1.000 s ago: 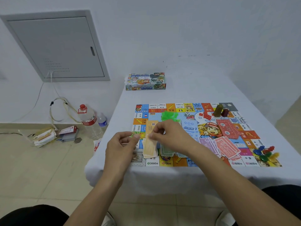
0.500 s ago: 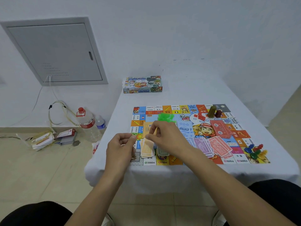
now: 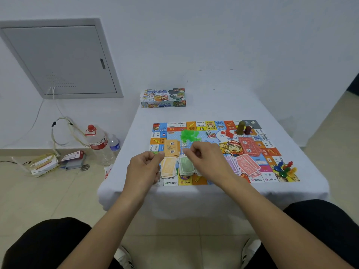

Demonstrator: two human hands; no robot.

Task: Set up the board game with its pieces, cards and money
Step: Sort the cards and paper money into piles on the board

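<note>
Head view, my left hand (image 3: 144, 167): curled, anything held is hidden.
My right hand (image 3: 207, 158): fingertips pinched, contents unclear.
Beneath: orange notes (image 3: 168, 168), green notes (image 3: 186, 166).

person is wearing black trousers (image 3: 44, 241) and white shoes (image 3: 124, 256), showing below the table (image 3: 213, 193); both forearms (image 3: 108, 220) are showing bare, sleeveless.

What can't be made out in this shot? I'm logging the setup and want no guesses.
All in the head view:
- Left hand: fingers curled; whether they pinch anything is too small to tell.
- Right hand: the same, and it covers part of the board.
- Green notes: partly hidden by the right hand.
- Printing on the orange notes and game box: too small and blurred to read.
</note>
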